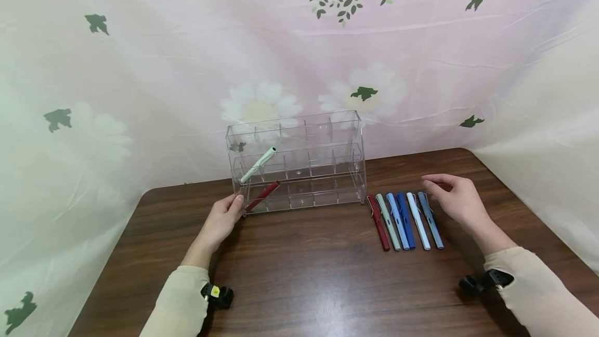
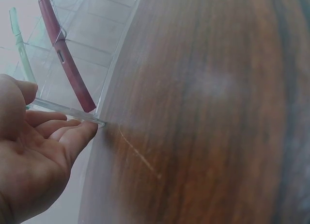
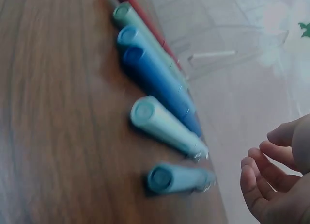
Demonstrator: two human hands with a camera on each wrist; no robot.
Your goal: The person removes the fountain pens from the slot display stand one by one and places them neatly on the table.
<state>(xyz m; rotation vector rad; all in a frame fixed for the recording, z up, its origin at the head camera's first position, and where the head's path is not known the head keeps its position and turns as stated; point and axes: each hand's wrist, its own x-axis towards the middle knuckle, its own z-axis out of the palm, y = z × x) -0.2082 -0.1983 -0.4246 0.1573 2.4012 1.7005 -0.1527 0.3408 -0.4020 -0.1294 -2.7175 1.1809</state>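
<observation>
Seemingly a screened-off indoor workspace, with floral cloth [image 1: 435,72] backing a wood-grain table [image 1: 290,264]

No words, numbers or brand names can be read in any of the three views. The only label that shows is a small yellow label [image 1: 215,291] on the black wrist device [image 1: 226,298] by the person's left sleeve [image 1: 180,300]; it seems to bear a faint mark, too small to make out. On the row of pens [image 1: 406,221] lying on the desk [image 1: 323,274], any lettering is beyond what the head view resolves, and the right wrist view blurs their barrels and round ends. The dark red pen [image 2: 68,59] and pale green pen [image 1: 258,165] in the clear rack [image 1: 325,198] likewise give nothing legible.
</observation>
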